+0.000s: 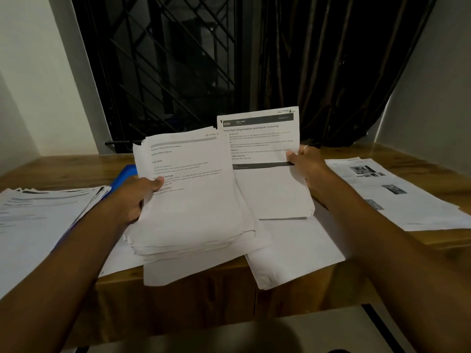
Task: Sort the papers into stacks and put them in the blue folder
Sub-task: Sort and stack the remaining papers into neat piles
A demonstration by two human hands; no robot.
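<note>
Left grip (137,197) clamps thick stack (198,212), right grip (309,165) pinches thin sheaf (265,184) (blue folder (128,173) just behind left grip, toward bench (51,171) left edge).

A wooden surface (420,250) stands against a dark window (163,67) with a diagonal metal grille (142,103), a dark curtain (331,72) beside it, pale walls (30,72) either side, in dim light.

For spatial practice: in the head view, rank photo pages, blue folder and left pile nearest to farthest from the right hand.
1. Photo pages, right of the right hand.
2. Blue folder, left of centre.
3. Left pile, far left.
</note>
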